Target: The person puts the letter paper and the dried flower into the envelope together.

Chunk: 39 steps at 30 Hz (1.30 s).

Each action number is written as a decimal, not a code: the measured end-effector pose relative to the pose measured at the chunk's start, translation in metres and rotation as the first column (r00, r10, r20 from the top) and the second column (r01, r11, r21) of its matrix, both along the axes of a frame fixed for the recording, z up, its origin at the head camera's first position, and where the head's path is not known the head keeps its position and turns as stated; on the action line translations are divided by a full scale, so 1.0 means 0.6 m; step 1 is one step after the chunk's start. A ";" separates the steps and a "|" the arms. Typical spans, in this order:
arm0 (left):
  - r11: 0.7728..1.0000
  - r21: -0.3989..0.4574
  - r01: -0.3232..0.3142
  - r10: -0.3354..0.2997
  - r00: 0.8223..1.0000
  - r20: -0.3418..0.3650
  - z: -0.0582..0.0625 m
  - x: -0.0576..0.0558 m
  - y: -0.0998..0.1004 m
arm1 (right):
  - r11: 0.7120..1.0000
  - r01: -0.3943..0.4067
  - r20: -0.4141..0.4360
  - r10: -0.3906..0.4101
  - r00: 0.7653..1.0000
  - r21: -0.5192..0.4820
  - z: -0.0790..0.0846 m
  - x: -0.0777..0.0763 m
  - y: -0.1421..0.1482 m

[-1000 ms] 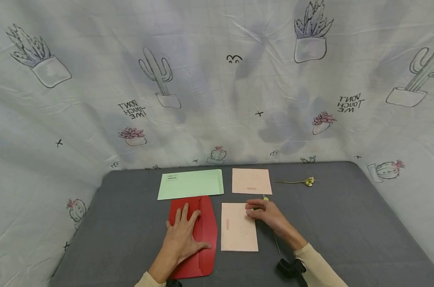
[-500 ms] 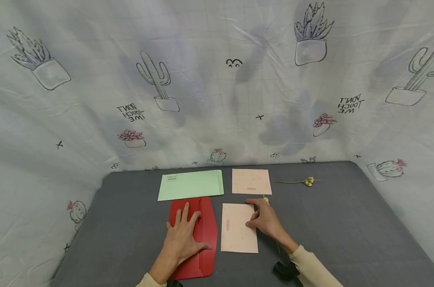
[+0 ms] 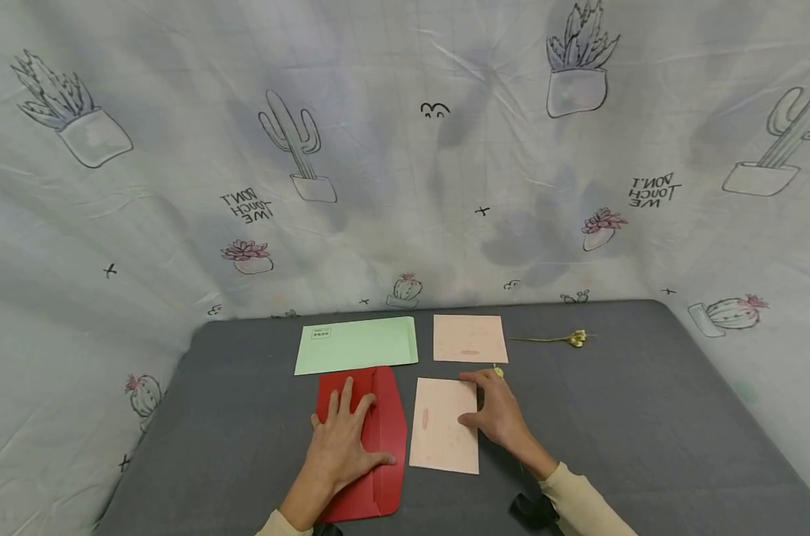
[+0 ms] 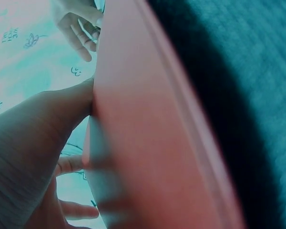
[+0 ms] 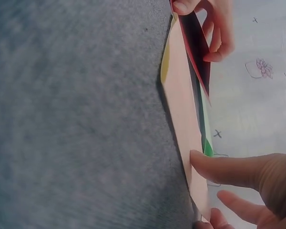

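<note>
My left hand (image 3: 338, 447) lies with fingers spread on a red envelope (image 3: 388, 439), its flap side to the right. The left wrist view has the envelope's surface (image 4: 152, 124) close up. At the right edge of a pale pink card (image 3: 440, 435) with a small oval print, my right hand (image 3: 502, 417) pinches. Its thumb (image 5: 214, 167) lies on the card's face in the right wrist view, the other fingers at the edge. The card sits slightly askew beside the envelope, and a yellowish strip (image 5: 168, 59) shows along its near end.
Beyond the red envelope lies a light green envelope (image 3: 358, 346). A second pale pink card (image 3: 468, 339) is to its right, then a dried flower stem (image 3: 575, 339). Another small flower (image 3: 498, 372) pokes out behind my right hand. A printed cloth (image 3: 405, 186) hangs behind the grey table (image 3: 646, 432).
My right thumb has slid nearer along the card, away from the index finger. The card has turned slightly, its near end shifting left. My left hand has stayed still on the red envelope.
</note>
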State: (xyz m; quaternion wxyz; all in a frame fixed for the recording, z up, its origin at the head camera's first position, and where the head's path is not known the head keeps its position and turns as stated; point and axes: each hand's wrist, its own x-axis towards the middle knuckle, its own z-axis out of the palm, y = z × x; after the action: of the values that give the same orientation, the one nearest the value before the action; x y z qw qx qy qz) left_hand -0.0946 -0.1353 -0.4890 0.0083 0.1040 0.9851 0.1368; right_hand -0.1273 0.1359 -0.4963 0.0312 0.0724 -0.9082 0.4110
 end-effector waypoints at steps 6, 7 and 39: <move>1.000 -0.018 0.005 -0.005 1.000 0.017 -0.002 0.004 0.002 | 0.997 -0.036 0.023 0.038 0.999 -0.070 -0.001 0.002 0.006; 1.000 -0.020 0.007 -0.007 1.000 0.021 -0.002 0.004 0.002 | 0.995 -0.037 0.038 0.040 0.998 -0.088 0.000 0.002 0.007; 1.000 -0.007 0.005 -0.005 1.000 -0.007 -0.004 0.002 0.001 | 0.881 -0.030 0.412 0.251 0.876 -0.472 0.012 0.005 0.036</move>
State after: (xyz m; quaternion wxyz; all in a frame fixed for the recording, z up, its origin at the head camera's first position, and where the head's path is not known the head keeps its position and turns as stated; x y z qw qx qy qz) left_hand -0.0933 -0.1348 -0.4915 0.0057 0.1067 0.9853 0.1331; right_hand -0.1246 0.1573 -0.4894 -0.2003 0.0313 -0.7605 0.6169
